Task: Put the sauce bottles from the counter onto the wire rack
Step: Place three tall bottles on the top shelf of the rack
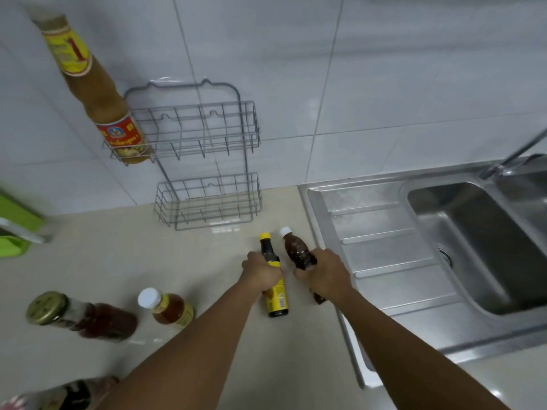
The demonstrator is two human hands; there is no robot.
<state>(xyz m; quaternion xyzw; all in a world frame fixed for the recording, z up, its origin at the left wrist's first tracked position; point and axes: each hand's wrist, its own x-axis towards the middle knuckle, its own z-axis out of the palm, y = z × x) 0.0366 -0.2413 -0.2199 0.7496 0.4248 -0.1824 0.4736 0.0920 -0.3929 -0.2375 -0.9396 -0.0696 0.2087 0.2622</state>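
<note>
A grey two-tier wire rack hangs on the white tiled wall. A tall tan sauce bottle stands in the left end of its upper basket; the lower basket is empty. My left hand grips a dark bottle with a yellow cap and yellow label. My right hand grips a brown bottle with a white cap. Both bottles stand on the beige counter just below the rack. A red sauce jar with a gold lid and an amber bottle with a white cap stand at the left.
A steel sink with drainboard and a faucet fills the right. Green plastic items sit at the far left edge. Another dark bottle shows blurred at the bottom left corner.
</note>
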